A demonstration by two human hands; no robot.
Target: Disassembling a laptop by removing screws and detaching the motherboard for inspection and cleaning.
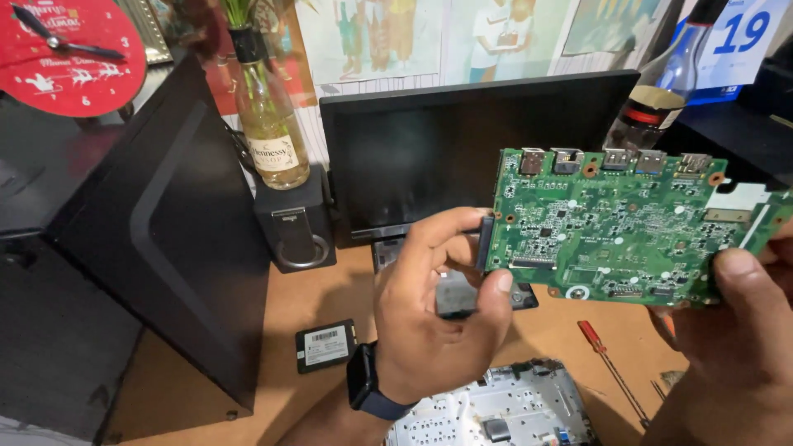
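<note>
I hold a green circuit board (615, 227) up in front of a dark monitor (429, 153), both hands on it. My left hand (434, 318), with a dark watch on its wrist, pinches the board's left edge at a black connector. My right hand (735, 347) grips the lower right corner, thumb on the face. Metal ports line the board's top edge. Below the board lies an opened silver laptop chassis (504, 409).
A black computer tower (157, 231) stands at the left. A small black speaker (293, 219) carries a glass bottle (266, 116). A flat black drive (325, 345) and a red-handled screwdriver (607, 363) lie on the wooden desk (322, 297). A red clock (70, 54) hangs top left.
</note>
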